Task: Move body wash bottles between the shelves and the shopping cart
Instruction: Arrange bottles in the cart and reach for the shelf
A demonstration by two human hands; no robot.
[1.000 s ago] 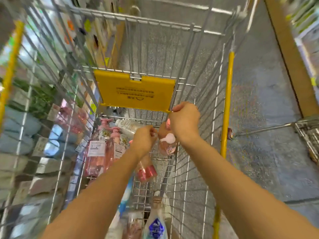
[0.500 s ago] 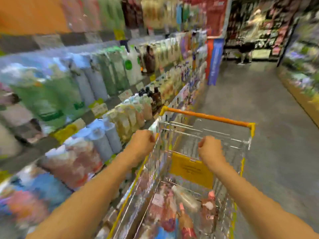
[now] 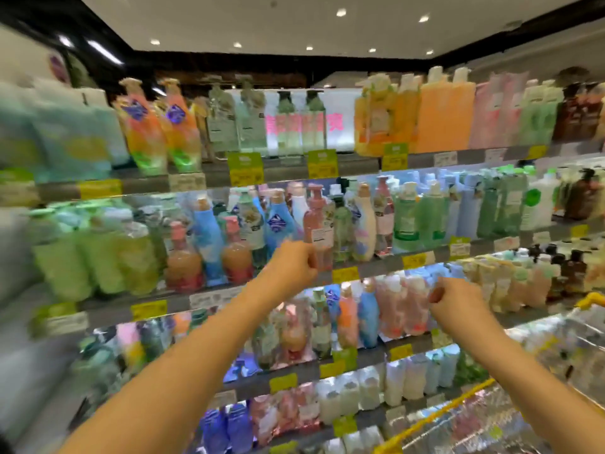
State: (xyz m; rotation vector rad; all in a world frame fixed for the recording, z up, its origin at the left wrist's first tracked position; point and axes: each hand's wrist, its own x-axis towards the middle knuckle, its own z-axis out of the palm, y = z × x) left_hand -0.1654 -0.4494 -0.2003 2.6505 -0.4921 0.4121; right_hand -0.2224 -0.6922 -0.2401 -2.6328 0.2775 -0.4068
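Both hands are raised before the stocked shelves (image 3: 209,183). The left hand (image 3: 289,265), fingers curled, is at a pink pump bottle (image 3: 317,224). The right hand (image 3: 456,301) is curled, holding nothing.
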